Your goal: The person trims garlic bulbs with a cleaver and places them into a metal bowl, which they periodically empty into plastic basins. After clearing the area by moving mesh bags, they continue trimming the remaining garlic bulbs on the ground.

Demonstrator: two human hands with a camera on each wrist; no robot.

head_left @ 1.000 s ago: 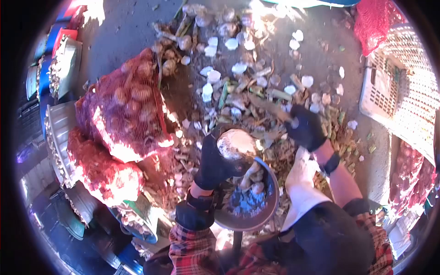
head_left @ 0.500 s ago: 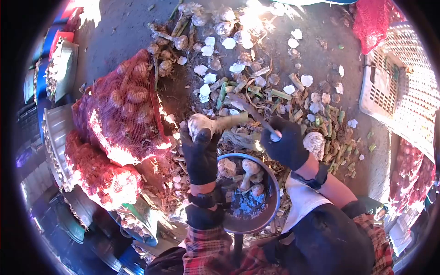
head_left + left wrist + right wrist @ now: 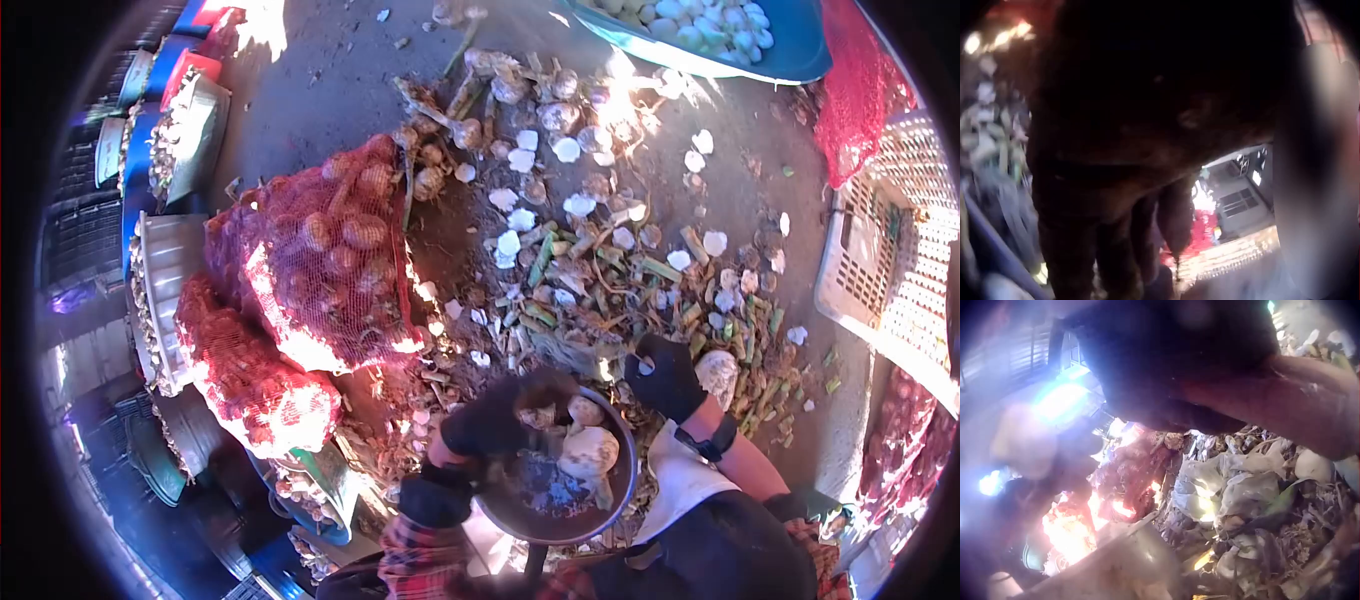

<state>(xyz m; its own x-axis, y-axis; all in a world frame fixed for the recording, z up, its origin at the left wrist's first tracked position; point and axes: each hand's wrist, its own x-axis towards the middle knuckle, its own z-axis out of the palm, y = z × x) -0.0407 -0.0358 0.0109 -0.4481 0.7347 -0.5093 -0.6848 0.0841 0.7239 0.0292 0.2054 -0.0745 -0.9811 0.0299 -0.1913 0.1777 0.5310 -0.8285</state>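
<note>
The big garlic bulb sits in the bowl near the blurry left hand, and I can't tell how open it is or what the curled-looking right hand holds, so staying low and gentle should stop bruises

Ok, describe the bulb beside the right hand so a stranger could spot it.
Find the white crate at the head view's right edge, then the gloved right hand, lower left of it. Just right of that hand lies the bulb, pale and round among thin cut stalks.
</note>
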